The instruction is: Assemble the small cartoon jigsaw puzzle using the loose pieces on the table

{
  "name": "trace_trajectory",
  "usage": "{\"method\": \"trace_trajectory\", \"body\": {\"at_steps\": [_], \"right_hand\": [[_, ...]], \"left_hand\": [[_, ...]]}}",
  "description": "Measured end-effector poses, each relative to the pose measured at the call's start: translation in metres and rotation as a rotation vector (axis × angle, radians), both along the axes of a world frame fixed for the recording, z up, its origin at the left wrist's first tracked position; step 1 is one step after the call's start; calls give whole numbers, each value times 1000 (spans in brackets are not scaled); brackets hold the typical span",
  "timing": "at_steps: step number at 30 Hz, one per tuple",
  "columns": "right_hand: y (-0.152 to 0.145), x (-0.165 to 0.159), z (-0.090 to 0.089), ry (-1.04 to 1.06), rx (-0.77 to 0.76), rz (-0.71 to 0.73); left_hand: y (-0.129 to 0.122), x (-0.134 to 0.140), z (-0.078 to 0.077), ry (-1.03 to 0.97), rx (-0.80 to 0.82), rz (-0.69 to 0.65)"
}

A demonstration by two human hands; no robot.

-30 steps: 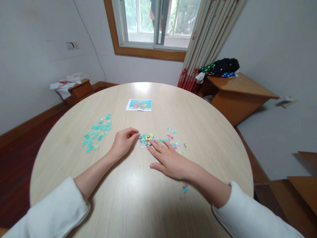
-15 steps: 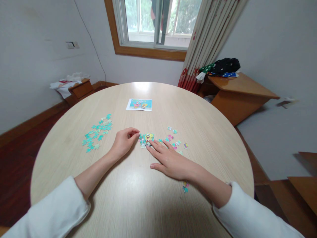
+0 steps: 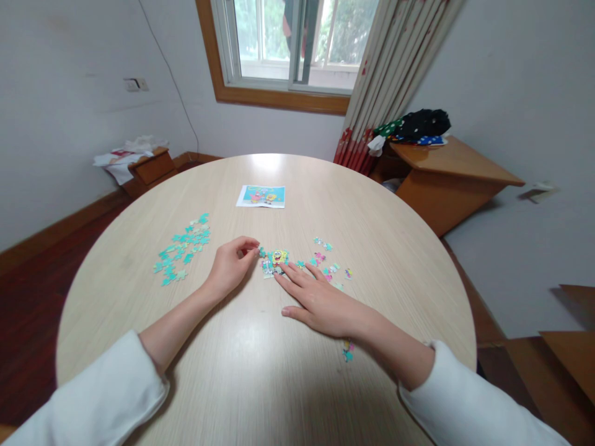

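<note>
Pinching a teal jigsaw piece (image 3: 263, 252), the left grip (image 3: 231, 263) was closed beside the partly joined SpongeBob puzzle (image 3: 279, 255) on the counter (image 3: 232, 371); the right grip (image 3: 318, 302) lay loose, fingers spread, fingertips touching the puzzle.

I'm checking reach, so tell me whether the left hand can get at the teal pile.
Probably yes: the left hand is just beside the teal pile, and nothing shows in between. It may first have to let go of the piece at its fingertips.
</note>
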State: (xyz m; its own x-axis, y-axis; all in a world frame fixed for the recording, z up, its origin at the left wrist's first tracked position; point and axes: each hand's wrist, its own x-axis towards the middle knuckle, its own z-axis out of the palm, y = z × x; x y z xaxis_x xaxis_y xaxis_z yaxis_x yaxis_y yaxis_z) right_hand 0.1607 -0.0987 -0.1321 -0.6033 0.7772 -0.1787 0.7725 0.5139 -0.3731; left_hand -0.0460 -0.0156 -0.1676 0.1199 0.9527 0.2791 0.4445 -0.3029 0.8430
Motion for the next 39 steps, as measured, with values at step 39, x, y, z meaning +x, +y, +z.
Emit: {"method": "trace_trajectory", "body": {"at_steps": [39], "right_hand": [[0, 1, -5, 32, 75, 14]], "left_hand": [[13, 3, -4, 51, 40, 48]]}}
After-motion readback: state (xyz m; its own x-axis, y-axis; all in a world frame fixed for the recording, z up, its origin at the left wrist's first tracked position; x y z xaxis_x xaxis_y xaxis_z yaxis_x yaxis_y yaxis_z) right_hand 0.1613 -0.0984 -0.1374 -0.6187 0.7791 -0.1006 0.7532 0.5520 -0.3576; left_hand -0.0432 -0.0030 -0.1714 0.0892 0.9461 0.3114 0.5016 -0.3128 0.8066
